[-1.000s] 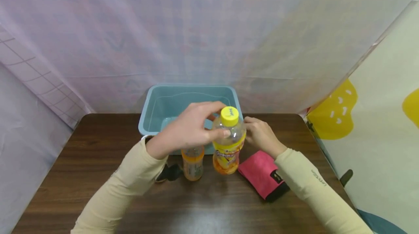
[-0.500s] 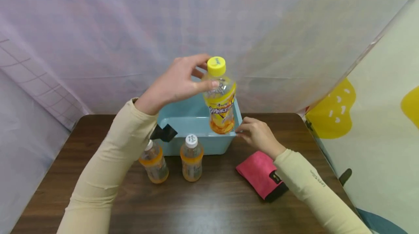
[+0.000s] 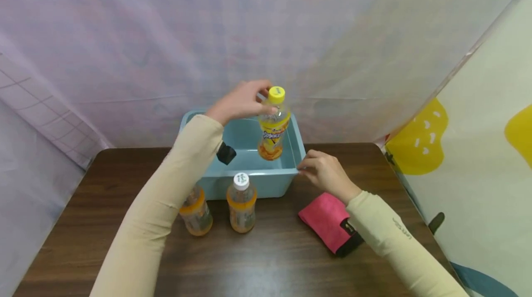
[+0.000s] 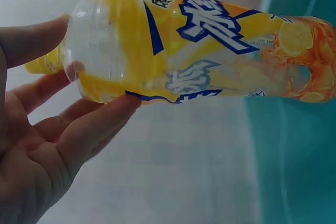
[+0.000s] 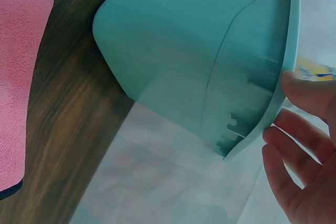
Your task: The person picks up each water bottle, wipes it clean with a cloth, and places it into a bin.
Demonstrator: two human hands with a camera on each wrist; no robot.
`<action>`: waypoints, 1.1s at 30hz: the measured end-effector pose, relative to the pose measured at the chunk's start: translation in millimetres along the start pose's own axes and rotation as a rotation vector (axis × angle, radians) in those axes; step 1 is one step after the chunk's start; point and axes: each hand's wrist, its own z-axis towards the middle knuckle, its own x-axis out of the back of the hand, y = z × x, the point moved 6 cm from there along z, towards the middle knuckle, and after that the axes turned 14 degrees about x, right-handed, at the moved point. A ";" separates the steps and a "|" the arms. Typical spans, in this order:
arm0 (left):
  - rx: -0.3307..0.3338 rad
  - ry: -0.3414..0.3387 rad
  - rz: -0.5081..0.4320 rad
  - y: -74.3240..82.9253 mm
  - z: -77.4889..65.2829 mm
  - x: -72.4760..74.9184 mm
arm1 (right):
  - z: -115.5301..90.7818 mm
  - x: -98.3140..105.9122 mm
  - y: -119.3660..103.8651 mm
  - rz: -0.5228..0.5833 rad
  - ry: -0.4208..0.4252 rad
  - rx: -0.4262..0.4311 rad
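Observation:
My left hand (image 3: 246, 100) grips a clear plastic drink bottle (image 3: 275, 126) near its shoulder, just below the yellow cap. The bottle hangs upright over the blue plastic bin (image 3: 245, 181), its base overlapping the bin's inside in the head view. Thumb and fingers wrap the bottle's upper part in the left wrist view, where its yellow label and orange lower end show. At the bin's front right corner, my right hand (image 3: 328, 173) pinches the rim between thumb and fingers, as the right wrist view also shows.
Two bottles stand on the brown wooden table (image 3: 266, 260) before the bin: a white-capped bottle (image 3: 242, 204) and another bottle (image 3: 197, 214) partly behind my left sleeve. A folded pink cloth (image 3: 326, 221) lies by my right forearm. A pale curtain (image 3: 249, 33) hangs behind.
My left hand has carried the yellow-capped bottle from in front of the bin, up and away, to over the bin. My right hand has shifted slightly left along the rim's corner.

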 end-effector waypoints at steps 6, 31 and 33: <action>0.029 -0.105 0.004 -12.5 25.7 -24.4 | -0.2 0.8 -1.8 -0.001 -0.008 -0.006; 0.162 -0.372 0.000 -49.2 56.4 -80.3 | -4.8 5.2 -12.7 -0.006 -0.030 -0.034; 0.164 -0.373 0.016 -49.1 55.9 -82.8 | -4.5 5.3 -14.0 -0.002 -0.032 -0.035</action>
